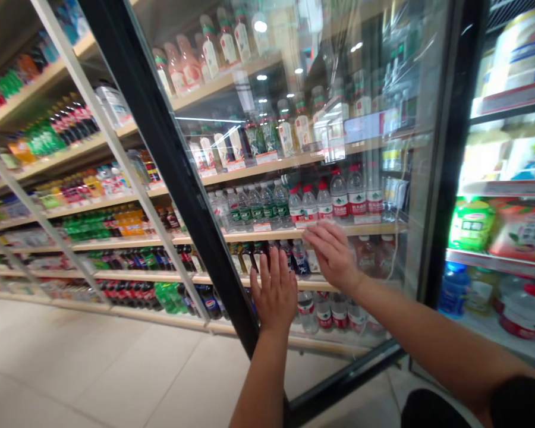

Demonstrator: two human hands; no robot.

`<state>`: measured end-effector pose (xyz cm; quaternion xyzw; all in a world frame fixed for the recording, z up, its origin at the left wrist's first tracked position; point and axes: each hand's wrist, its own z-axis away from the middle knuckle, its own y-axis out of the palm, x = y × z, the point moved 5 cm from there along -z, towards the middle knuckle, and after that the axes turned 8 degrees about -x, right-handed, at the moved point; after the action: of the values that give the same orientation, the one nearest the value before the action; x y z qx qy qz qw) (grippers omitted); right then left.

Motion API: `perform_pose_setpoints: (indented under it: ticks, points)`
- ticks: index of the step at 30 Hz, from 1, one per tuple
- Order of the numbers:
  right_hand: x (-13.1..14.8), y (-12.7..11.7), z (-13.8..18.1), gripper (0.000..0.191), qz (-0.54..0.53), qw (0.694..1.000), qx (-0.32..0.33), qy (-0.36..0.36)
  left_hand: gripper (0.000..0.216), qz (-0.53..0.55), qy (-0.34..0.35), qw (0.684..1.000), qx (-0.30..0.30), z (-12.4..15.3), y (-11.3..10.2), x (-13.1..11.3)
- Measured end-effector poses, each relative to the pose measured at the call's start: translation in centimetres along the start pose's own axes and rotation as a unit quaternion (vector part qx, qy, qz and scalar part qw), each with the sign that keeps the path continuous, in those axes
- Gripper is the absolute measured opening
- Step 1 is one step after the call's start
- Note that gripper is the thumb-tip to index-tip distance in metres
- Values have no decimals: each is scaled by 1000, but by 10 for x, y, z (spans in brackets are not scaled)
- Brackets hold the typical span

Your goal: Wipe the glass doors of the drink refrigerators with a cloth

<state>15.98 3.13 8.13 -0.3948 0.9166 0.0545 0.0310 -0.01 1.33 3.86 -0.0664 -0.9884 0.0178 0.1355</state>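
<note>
A glass cooler door [365, 178] with a black frame [169, 154] stands swung out in front of me. My left hand [274, 294] lies flat against the glass near the frame's left upright, fingers stretched upward. My right hand [334, 252] presses flat on the glass a little higher and to the right, fingers spread toward the left. Neither hand holds anything. Through the glass I see water bottles with red caps [339, 199] and green-labelled bottles [254, 205] on wooden shelves.
Long wooden shelves [93, 208] of soda and juice bottles run along the left wall. The open cooler interior [503, 238] at the right holds green and red pouches, a blue bottle and tubs. Pale tiled floor [93, 368] spreads below at the left.
</note>
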Motion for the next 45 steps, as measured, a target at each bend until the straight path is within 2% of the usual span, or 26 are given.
perform_pose_setpoints:
  ticks: [2,4,8,11,13,15,17,19,21,24,29,31,35,38,42,45]
  points:
    - [7,1,20,46,-1,998,51,-34,70,1,0,1000,1,0,0,0]
    - [4,0,21,45,-6,996,76,-48,70,-1,1,1000,2,0,-1,0]
    - [-19,-10,-16,42,-4,1000,-4,10,71,-5,-3,1000,6,0,0,0]
    - [-26,-18,-11,43,6,998,-41,54,71,-2,-4,1000,11,-1,0,0]
    - [-20,-20,11,46,10,999,-19,46,72,1,-2,1000,11,-1,-1,0]
    - [-14,-19,29,48,3,999,30,13,72,2,-2,1000,10,-2,-1,0]
    - [-16,-21,28,46,-5,998,58,-11,72,4,-3,1000,8,-2,-1,0]
    - [-29,-26,9,43,0,999,35,3,72,3,-5,1000,7,-2,-1,0]
    - [-46,-33,-11,38,24,999,-17,42,71,0,-5,1000,5,-2,-1,0]
    - [-57,-41,-8,36,61,993,-64,82,70,-1,-5,1000,2,-1,-2,-1]
    - [-41,-40,41,45,68,995,-17,77,71,10,-9,1000,7,-1,-1,0]
    - [-39,-38,33,44,51,996,-6,70,73,8,-6,1000,5,-1,-1,0]
    - [-38,-32,-5,40,30,997,-26,67,74,-5,1,1000,2,-1,-1,-1]
    - [-22,-23,2,44,20,997,-24,65,73,-1,-2,1000,4,-1,-2,-2]
    - [9,-3,24,45,-13,998,58,-4,72,11,-8,1000,8,0,-2,-1]
    - [14,7,-1,42,-34,998,47,-9,73,17,-11,1000,9,1,-1,0]
